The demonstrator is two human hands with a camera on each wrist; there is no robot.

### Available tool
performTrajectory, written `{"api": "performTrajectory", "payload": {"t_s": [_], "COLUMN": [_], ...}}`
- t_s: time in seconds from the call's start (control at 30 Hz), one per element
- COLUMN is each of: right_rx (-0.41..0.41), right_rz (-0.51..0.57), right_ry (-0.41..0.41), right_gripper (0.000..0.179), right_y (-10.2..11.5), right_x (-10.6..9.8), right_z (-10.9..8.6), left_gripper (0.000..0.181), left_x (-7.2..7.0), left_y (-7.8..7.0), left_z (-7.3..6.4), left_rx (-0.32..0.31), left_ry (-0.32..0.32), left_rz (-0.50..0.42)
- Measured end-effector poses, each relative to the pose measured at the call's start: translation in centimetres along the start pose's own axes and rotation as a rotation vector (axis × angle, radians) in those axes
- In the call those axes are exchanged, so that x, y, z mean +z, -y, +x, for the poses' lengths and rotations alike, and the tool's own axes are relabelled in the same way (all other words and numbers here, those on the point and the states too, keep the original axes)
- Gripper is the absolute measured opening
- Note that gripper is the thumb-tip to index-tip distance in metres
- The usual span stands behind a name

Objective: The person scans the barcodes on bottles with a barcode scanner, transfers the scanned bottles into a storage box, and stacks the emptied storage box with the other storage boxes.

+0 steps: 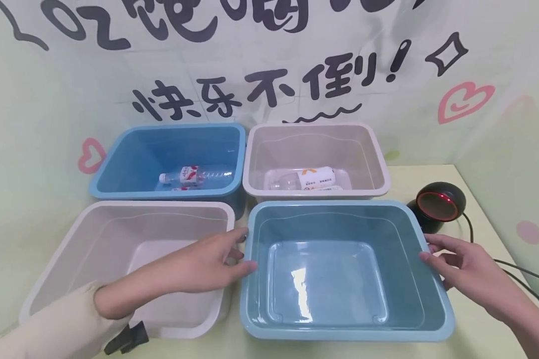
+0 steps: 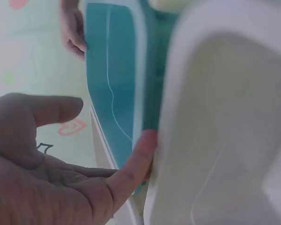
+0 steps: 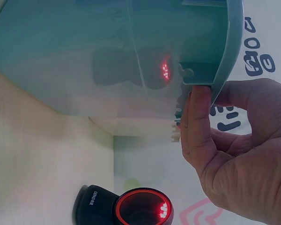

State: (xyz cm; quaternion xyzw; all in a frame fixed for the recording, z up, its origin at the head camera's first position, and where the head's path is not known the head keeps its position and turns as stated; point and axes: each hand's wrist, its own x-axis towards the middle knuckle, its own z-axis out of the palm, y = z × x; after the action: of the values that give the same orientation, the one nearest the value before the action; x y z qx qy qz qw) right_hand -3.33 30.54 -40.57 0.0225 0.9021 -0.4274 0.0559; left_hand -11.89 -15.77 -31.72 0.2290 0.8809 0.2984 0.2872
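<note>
A blue-green plastic tub point(image 1: 328, 269) stands at the front right, with nothing lying in it. My right hand point(image 1: 464, 269) grips its right rim, thumb over the top and fingers against the outer wall, as the right wrist view also shows point(image 3: 243, 136). At the tub's left rim is my left hand point(image 1: 211, 262), its fingers extended and its thumb spread apart. In the left wrist view, a fingertip of the left hand point(image 2: 79, 178) reaches in between this tub's rim and the rim of the pale tub point(image 2: 234, 131) beside it.
Behind stand a blue tub point(image 1: 134, 149) holding clear bottles point(image 1: 211, 174) and a pinkish-grey tub point(image 1: 269, 149) with white-labelled bottles point(image 1: 316, 178). A black scanner-like device point(image 1: 440, 202) with a glowing red ring sits at the right, its cable point(image 1: 521, 271) trailing along the table. A lettered wall point(image 1: 260, 60) closes the back.
</note>
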Motion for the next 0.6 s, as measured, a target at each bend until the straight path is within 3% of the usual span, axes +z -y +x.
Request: {"api": "performTrajectory", "payload": {"t_s": [0.07, 0.17, 0.27, 0.47, 0.6], "right_rx": [0.000, 0.001, -0.007, -0.030, -0.025], "right_rz": [0.009, 0.024, 0.035, 0.010, -0.004], "right_ry": [-0.001, 0.001, 0.004, -0.007, -0.009], "right_gripper": [0.047, 0.047, 0.047, 0.047, 0.047], "right_y": [-0.1, -0.3, -0.3, 0.0, 0.1], "right_x": [0.0, 0.1, 0.3, 0.3, 0.1], "right_z": [-0.1, -0.2, -0.1, 0.1, 0.0], "left_gripper": [0.082, 0.079, 0.076, 0.069, 0.069], "left_x": [-0.1, -0.1, 0.1, 0.8, 0.8], "left_y": [-0.1, 0.0, 0.5, 1.7, 1.8], "left_z": [0.0, -0.1, -0.2, -0.2, 0.1], "left_rx": [-0.017, -0.027, 0.001, 0.108, 0.093], "left_ry": [0.019, -0.019, -0.071, -0.136, -0.155], "left_rz": [-0.027, 0.008, 0.030, -0.019, -0.004]}}
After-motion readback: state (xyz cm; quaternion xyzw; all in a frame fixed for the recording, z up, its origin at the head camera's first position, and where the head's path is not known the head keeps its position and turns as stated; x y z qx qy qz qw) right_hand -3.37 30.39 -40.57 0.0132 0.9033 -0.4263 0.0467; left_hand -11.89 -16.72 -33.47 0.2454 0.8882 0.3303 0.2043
